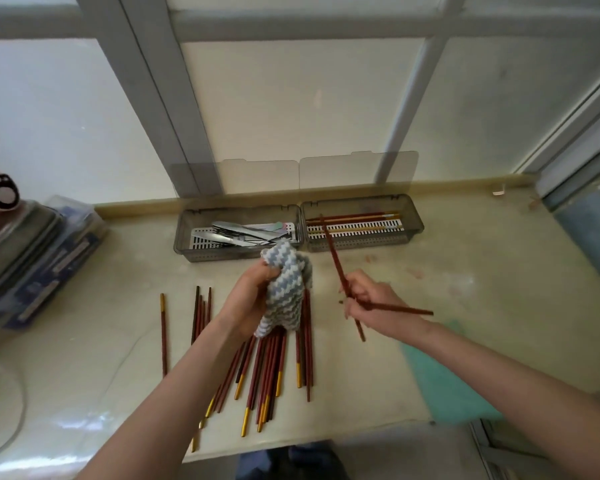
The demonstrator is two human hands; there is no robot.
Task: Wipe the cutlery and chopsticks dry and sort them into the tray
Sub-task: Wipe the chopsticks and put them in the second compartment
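Observation:
My left hand (248,299) grips a bunched blue-and-white cloth (286,289) above a pile of several dark red chopsticks with gold ends (267,368) lying on the table. My right hand (368,301) holds two red chopsticks (336,265) crossed: one points up toward the trays, the other sticks out to the right. At the back stand two grey trays with open lids. The left tray (184,233) holds metal cutlery (243,233). The right tray (414,220) holds a few chopsticks (354,216).
A blue box with a metal lidded container (32,258) sits at the left. A glass bowl rim (0,410) shows at the lower left. A green cloth (444,379) lies under my right forearm. The table's front edge runs close below the chopstick pile.

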